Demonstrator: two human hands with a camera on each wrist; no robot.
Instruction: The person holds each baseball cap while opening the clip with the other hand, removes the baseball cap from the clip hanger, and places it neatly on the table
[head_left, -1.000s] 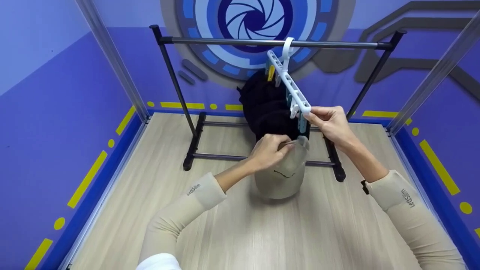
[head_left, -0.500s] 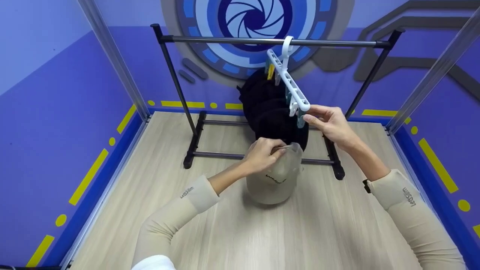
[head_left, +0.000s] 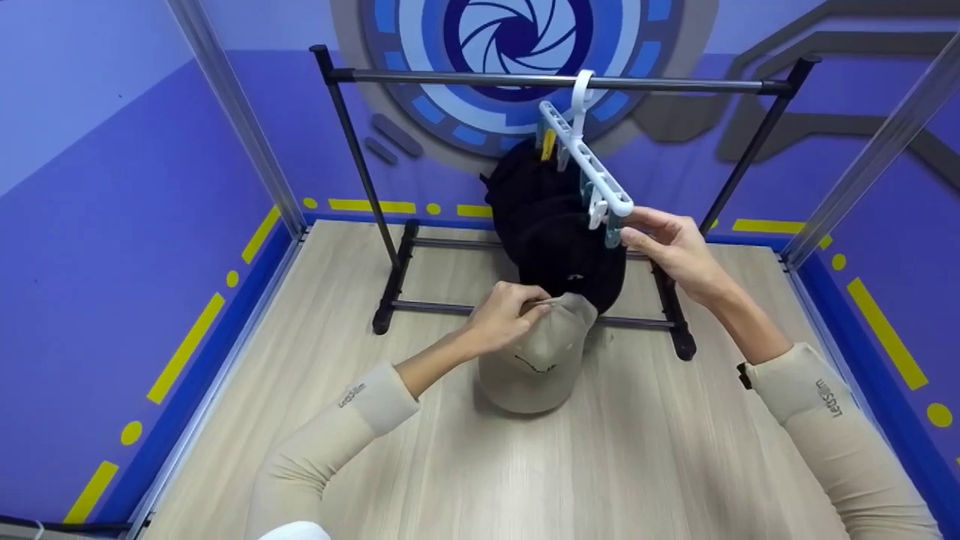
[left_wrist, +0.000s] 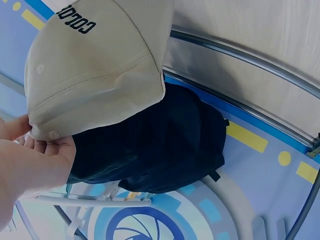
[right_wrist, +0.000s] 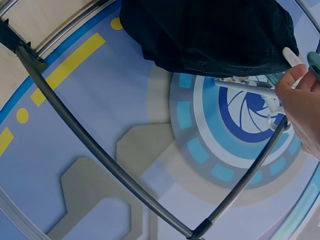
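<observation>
My left hand (head_left: 501,319) pinches the edge of a beige baseball cap (head_left: 536,367), its brim pointing down and dark lettering on its front. In the left wrist view the fingers sit at the lower corner of the beige cap (left_wrist: 100,75). My right hand (head_left: 679,251) pinches a teal clothespin (head_left: 613,231) at the near end of a white clip hanger (head_left: 589,161). Several dark caps (head_left: 555,225) hang in a row below the hanger, behind the beige cap. A white clip (right_wrist: 292,56) shows against the nearest dark cap (right_wrist: 210,35) in the right wrist view.
The hanger hooks over the top bar (head_left: 465,78) of a black garment rack. Its feet (head_left: 382,319) stand on a wood-patterned floor (head_left: 600,465). Blue printed walls (head_left: 112,262) enclose the space. A yellow clip (head_left: 548,144) hangs toward the hanger's far end.
The left hand has drawn the beige cap left and away from the near clothespin, uncovering more of the front dark cap. The right hand stays at the hanger's near end.
</observation>
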